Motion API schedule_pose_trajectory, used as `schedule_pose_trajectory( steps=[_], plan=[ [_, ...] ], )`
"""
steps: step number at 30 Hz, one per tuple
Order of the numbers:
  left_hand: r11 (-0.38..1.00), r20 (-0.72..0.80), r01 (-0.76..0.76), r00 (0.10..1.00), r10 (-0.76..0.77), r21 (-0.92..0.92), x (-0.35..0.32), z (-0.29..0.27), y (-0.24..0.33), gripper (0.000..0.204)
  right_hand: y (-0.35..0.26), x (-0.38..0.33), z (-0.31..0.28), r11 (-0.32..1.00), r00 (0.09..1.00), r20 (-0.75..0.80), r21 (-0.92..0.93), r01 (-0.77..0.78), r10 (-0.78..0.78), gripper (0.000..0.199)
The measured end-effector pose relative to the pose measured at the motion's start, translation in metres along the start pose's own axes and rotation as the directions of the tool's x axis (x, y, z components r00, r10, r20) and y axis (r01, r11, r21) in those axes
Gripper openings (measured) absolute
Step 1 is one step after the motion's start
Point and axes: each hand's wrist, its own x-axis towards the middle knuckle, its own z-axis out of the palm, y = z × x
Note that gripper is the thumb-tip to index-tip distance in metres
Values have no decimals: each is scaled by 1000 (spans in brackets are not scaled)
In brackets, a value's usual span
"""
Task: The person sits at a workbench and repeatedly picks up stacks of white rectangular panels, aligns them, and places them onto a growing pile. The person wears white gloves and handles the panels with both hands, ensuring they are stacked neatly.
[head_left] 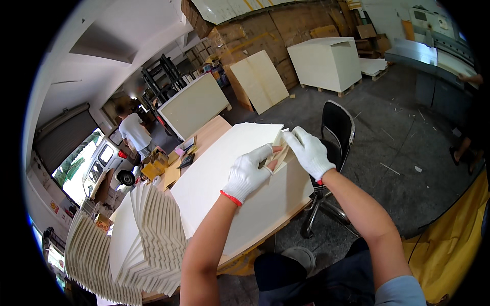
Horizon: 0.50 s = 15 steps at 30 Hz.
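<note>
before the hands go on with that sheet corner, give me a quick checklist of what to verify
1. Left hand on the work: gloved, pressing the folded corner of the sheet. ok
2. Right hand on the work: gloved, pinching the same corner from the other side. ok
3. Big cream sheet stack supported: lies flat on the wooden table, near edge about at the table edge. ok
4. Fanned stack of sheets clear of the hands: sits to the left, apart. ok
5. Black chair clear of the stack: stands just beyond the table edge, contact unclear. cannot tell
6. How many sheets are pinched: cannot tell
</note>
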Motion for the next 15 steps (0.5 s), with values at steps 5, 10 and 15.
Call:
schedule_pose_trajectory(
  steps=[5,10,15],
  plan=[
    [989,-138,-148,980,145,-16,1,5,-13,32,4,1,-32,840,952,232,-458,290,-202,45],
    [990,-85,-135,988,132,-28,5,7,-18,31,11,15,-28,735,859,183,-452,506,-479,39],
    [997,13,13,1000,-13,-71,2,0,-6,32,-5,7,-7,998,995,96,64,-7,1,46]
  ],
)
